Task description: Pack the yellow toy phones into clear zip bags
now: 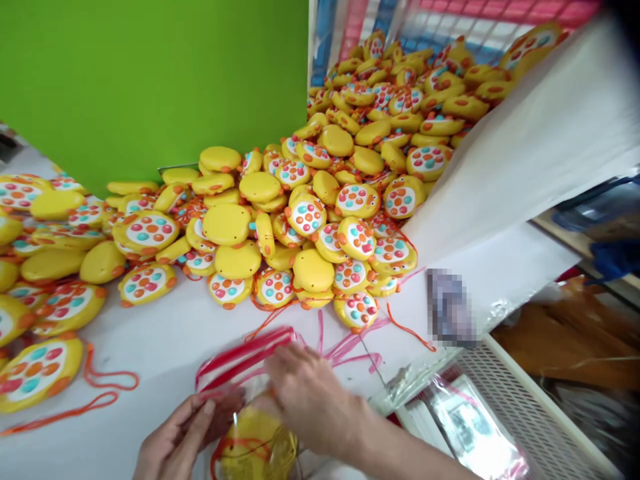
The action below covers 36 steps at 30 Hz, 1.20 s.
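- The person's left hand [173, 437] is pinching the edge of a clear plastic bag with a red-striped border [235, 365], thumb and fingers pressing together on the film.
- The right hand [317, 400] is reaching across the bag, its fingers blurring; whether they are gripping anything, one cannot tell.
- A smooth yellow plastic toy with a looped orange cord [250, 460] is lying low between the two hands, glossy film showing over part of it.
- Beyond them, a broad heap of yellow oval toys with white panels and red, orange and turquoise dots [313, 270] is spreading over the white tabletop [165, 347].
- A flat bright-green panel [165, 80] is standing behind the heap at left; a white sheet [540, 147] is flanking it at right.
- At lower right, a cream perforated plastic basket [540, 393] is holding shiny clear plastic packets [475, 427].
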{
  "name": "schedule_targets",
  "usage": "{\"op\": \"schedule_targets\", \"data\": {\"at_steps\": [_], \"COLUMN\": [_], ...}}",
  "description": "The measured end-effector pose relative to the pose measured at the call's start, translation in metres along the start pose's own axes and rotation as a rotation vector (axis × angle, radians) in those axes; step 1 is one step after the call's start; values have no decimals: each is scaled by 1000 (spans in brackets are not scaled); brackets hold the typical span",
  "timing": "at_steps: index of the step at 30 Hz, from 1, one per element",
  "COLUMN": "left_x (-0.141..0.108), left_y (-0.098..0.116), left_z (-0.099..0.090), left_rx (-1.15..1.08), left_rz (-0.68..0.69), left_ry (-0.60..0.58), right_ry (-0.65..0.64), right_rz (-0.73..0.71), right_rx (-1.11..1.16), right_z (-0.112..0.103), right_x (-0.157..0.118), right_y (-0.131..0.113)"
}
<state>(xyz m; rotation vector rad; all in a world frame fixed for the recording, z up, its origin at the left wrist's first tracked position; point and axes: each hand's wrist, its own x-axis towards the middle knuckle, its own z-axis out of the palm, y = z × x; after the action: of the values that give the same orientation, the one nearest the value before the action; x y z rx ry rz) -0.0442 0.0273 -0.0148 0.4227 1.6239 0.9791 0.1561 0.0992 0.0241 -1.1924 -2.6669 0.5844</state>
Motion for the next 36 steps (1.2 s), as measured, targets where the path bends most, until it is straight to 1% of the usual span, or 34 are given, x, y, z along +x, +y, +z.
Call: {"op": "schedule_targets", "data": {"at_steps": [2, 3, 4, 6, 8, 12, 13, 14, 17, 20, 24, 26, 28, 31, 33, 36], "left_x": [-1, -2, -2, -2, -4, -12, -13, -14, -16, -17, -17, -19, -22, -27, -28, -26], "left_y": [-1, -1, -1, 0, 0, 0, 1, 2, 5, 9, 17, 21, 23, 23, 19, 12], "left_z": [0, 0, 1, 3, 6, 13, 14, 15, 14, 14, 15, 16, 18, 17, 15, 11], "left_rx": [-45, -56, -61, -59, -61, -79, -97, -112, -125, -118, -43, 76, 217, 360, 373, 269], "left_rz": [-64, -72, -75, -56, -14, 46, 68, 88, 153, 184, 213, 267, 340, 403, 387, 312], "left_ry": [-39, -40, -49, -83, -113, -117, -102, -113, -177, -242, -264, -250, -210, -172, -191, -232], "right_ry": [75, 111, 141, 169, 171, 206, 203, 195, 171, 154, 124, 125, 133, 154, 190, 316], "right_rz": [154, 173, 158, 78, 10, -23, -36, -55, -115, -137, -132, -141, -168, -203, -178, -73], "right_rx": [27, 62, 110, 208, 267, 355, 374, 386, 386, 339, 196, 139, 89, 30, 34, 115], "right_z": [-18, -25, -30, -34, -30, -12, -7, -3, 10, 18, 21, 23, 24, 25, 22, 10], "right_x": [-2, -3, -4, -5, -6, -1, 2, 5, 15, 22, 28, 30, 32, 34, 33, 27], "right_y": [7, 9, 9, 5, -3, -15, -16, -17, -20, -26, -34, -38, -40, -36, -27, -10]}}
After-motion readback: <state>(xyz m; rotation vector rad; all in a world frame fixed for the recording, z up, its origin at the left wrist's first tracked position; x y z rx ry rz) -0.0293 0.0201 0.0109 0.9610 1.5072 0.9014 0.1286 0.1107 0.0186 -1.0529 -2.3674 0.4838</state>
